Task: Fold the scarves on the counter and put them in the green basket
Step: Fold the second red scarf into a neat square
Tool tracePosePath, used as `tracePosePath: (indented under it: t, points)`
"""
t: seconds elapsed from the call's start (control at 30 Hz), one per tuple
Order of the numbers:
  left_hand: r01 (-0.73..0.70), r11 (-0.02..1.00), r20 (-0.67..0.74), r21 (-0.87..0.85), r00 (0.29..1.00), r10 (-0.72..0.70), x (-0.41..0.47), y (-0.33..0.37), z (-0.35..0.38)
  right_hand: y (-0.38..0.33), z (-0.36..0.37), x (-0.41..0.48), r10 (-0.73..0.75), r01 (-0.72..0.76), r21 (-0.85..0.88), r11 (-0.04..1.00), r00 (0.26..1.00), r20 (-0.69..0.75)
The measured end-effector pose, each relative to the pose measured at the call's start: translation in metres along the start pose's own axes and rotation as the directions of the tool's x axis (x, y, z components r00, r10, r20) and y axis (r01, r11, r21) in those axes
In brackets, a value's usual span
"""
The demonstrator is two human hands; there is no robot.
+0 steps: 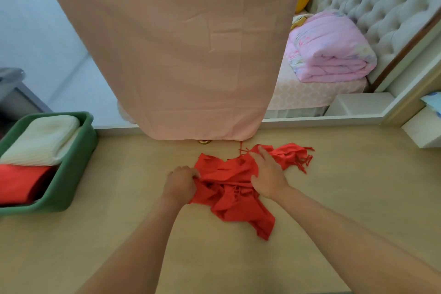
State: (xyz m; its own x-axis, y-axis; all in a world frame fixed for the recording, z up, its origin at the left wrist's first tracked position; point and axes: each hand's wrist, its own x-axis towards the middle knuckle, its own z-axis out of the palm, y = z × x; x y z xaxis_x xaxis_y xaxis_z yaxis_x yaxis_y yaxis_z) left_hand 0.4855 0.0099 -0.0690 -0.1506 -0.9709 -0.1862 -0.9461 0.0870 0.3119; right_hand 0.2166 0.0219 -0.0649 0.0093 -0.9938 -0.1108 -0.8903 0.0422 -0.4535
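A crumpled red scarf [229, 188] with fringed ends lies in the middle of the pale wooden counter [119, 234]. My left hand [180, 182] is closed on the scarf's left edge. My right hand [267, 174] rests on top of the scarf with its fingers spread, palm down. The green basket [71, 169] stands at the counter's left edge. Inside it lie a folded cream scarf [43, 141] and a folded red scarf [21, 184].
A pink cloth [181, 55] hangs down to the counter's back edge. Behind on the right is a bed with a folded pink quilt [329, 48] and a tufted headboard [381, 0]. White blocks [422, 129] stand at the counter's right edge.
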Motion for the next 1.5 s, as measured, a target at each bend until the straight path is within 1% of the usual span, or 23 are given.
tracePosePath:
  t: [0.1, 0.17, 0.23, 0.3, 0.37, 0.4, 0.47, 0.53, 0.57, 0.67, 0.73, 0.8, 0.87, 0.93, 1.0, 1.03, 1.1, 1.17, 1.23, 1.3, 1.37, 1.43, 1.5]
  points:
    - [-0.139, 0.965, -0.037, -0.223, 0.990, 0.134, -0.007, 0.008, 0.012, -0.009, 0.026, -0.004, -0.185, 0.191, -0.012, 0.982, 0.965, 0.186]
    - [-0.248, 0.900, -0.129, -0.357, 0.968, 0.216, -0.011, 0.013, 0.014, -0.016, 0.038, 0.002, -0.206, 0.216, -0.018, 0.976, 0.950, 0.234]
    - [-0.319, 0.855, -0.242, -0.409, 0.941, 0.235, -0.013, 0.017, 0.015, -0.021, 0.042, 0.012, -0.236, 0.226, 0.068, 0.972, 0.935, 0.264]
    - [-0.323, 0.857, -0.331, -0.401, 0.924, 0.192, -0.013, 0.019, 0.014, -0.023, 0.036, 0.021, -0.234, 0.209, 0.133, 0.969, 0.949, 0.213]
    - [-0.236, 0.885, -0.362, -0.400, 0.928, 0.084, -0.015, 0.021, 0.014, -0.026, 0.025, 0.028, -0.133, 0.110, 0.214, 0.971, 0.986, 0.099]
    - [-0.145, 0.909, -0.303, -0.390, 0.953, 0.022, -0.014, 0.022, 0.013, -0.028, 0.017, 0.030, -0.068, 0.052, 0.270, 0.961, 0.996, 0.050]
    - [0.047, 0.953, -0.083, -0.298, 0.994, -0.075, -0.010, 0.027, 0.014, -0.031, -0.004, 0.033, 0.023, -0.015, 0.367, 0.930, 1.000, -0.019]
    - [0.146, 0.969, 0.085, -0.199, 0.988, -0.131, -0.001, 0.038, 0.018, -0.031, -0.027, 0.034, 0.052, -0.009, 0.399, 0.917, 0.994, -0.097]
    - [0.144, 0.975, 0.099, -0.171, 0.987, -0.128, 0.004, 0.043, 0.020, -0.028, -0.040, 0.033, 0.037, 0.020, 0.379, 0.925, 0.989, -0.141]
    - [0.059, 0.979, -0.031, -0.195, 0.997, -0.067, 0.019, 0.062, 0.022, -0.007, -0.069, 0.030, -0.025, 0.089, 0.238, 0.967, 0.966, -0.258]
    - [-0.013, 0.924, -0.144, -0.381, 0.988, -0.046, 0.029, 0.074, 0.022, 0.019, -0.083, 0.029, -0.044, 0.077, 0.095, 0.993, 0.951, -0.307]
    - [-0.110, 0.867, -0.202, -0.486, 0.979, 0.011, 0.034, 0.093, 0.014, 0.045, -0.094, 0.025, -0.035, 0.011, -0.092, 0.996, 0.964, -0.263]
    - [-0.197, 0.840, -0.179, -0.506, 0.976, 0.121, 0.036, 0.114, 0.008, 0.064, -0.094, 0.020, 0.064, -0.121, -0.369, 0.922, 0.985, -0.162]
    - [-0.238, 0.823, -0.099, -0.516, 0.971, 0.218, 0.037, 0.130, 0.011, 0.071, -0.086, 0.012, 0.239, -0.228, -0.620, 0.751, 0.969, -0.067]
    - [-0.257, 0.825, -0.014, -0.504, 0.957, 0.289, 0.037, 0.141, 0.020, 0.064, -0.073, 0.003, 0.318, -0.230, -0.731, 0.643, 0.948, -0.019]
    - [-0.264, 0.829, 0.017, -0.492, 0.950, 0.313, 0.035, 0.144, 0.026, 0.059, -0.064, 0.000, 0.299, -0.198, -0.724, 0.660, 0.954, 0.011]
    - [-0.257, 0.834, 0.054, -0.487, 0.945, 0.323, 0.029, 0.147, 0.035, 0.048, -0.042, -0.007, 0.153, -0.040, -0.596, 0.802, 0.978, 0.141]
    - [-0.212, 0.814, 0.066, -0.540, 0.954, 0.292, 0.020, 0.144, 0.041, 0.035, -0.019, -0.014, -0.036, 0.136, -0.377, 0.916, 0.965, 0.260]
    - [-0.129, 0.800, 0.095, -0.586, 0.969, 0.226, 0.011, 0.131, 0.047, 0.032, 0.000, -0.012, -0.164, 0.204, -0.160, 0.966, 0.959, 0.230]
    - [-0.102, 0.864, 0.061, -0.494, 0.986, 0.152, 0.006, 0.108, 0.054, 0.036, 0.008, -0.009, -0.168, 0.160, 0.080, 0.984, 0.979, 0.113]
    - [-0.066, 0.966, 0.047, -0.251, 0.996, 0.080, 0.002, 0.084, 0.057, 0.037, 0.006, -0.004, -0.098, 0.078, 0.312, 0.947, 0.994, 0.051]
    - [0.002, 1.000, 0.137, -0.030, 0.991, 0.002, 0.000, 0.071, 0.059, 0.035, -0.004, 0.003, -0.010, -0.011, 0.441, 0.897, 0.999, 0.046]
    - [0.034, 0.996, 0.165, 0.081, 0.985, -0.047, 0.000, 0.068, 0.061, 0.035, -0.018, 0.009, 0.010, -0.018, 0.495, 0.869, 1.000, 0.019]
